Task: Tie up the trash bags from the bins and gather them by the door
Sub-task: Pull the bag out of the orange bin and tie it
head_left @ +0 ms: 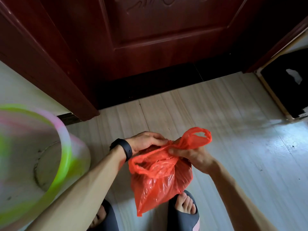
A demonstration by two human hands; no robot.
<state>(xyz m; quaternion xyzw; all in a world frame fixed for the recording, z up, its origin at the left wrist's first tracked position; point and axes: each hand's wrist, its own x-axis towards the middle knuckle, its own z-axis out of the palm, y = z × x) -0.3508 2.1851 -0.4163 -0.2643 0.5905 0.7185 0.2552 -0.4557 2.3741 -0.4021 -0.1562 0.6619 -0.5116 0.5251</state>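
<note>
Red bag (160,177), pale tiled floor (233,130), dark wooden door (158,35)

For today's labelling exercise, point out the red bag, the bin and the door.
red bag (158,179): head view, on its crinkled body below the twisted neck.
bin (65,157): head view, on its green and pink rim.
door (150,47): head view, on its lower wooden panel.

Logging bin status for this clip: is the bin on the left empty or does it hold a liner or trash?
Empty, as far as visible: the bin shows a bare inner wall and floor, with no liner over its rim.
</note>
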